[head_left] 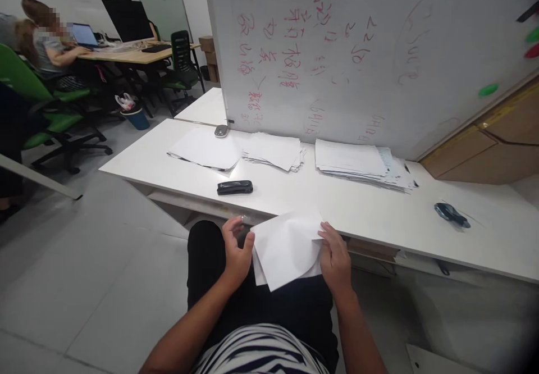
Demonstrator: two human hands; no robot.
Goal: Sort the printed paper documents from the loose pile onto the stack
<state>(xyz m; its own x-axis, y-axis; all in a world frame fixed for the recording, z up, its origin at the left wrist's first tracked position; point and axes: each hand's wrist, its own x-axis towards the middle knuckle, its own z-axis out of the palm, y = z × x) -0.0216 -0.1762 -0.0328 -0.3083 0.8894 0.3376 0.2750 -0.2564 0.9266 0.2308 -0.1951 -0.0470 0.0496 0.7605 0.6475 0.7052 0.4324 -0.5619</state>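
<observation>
Several loose white sheets of paper (288, 250) are bunched above my lap at the desk's front edge, bent and out of line with each other. My right hand (336, 259) grips their right edge, thumb hidden behind the paper. Beside their left edge, my left hand (238, 250) has its fingers curved and apart, the thumb pointing up near the paper; nothing shows between the fingers. A black stapler (234, 187) lies on the desk just beyond my left hand.
On the white desk (189, 186), paper stacks lie at left (208, 148), middle (273, 150) and right (353, 158). A computer mouse (221, 131) rests on the left stack. A dark object (452, 215) lies far right. Behind stands a whiteboard (379, 54); a person sits at another desk.
</observation>
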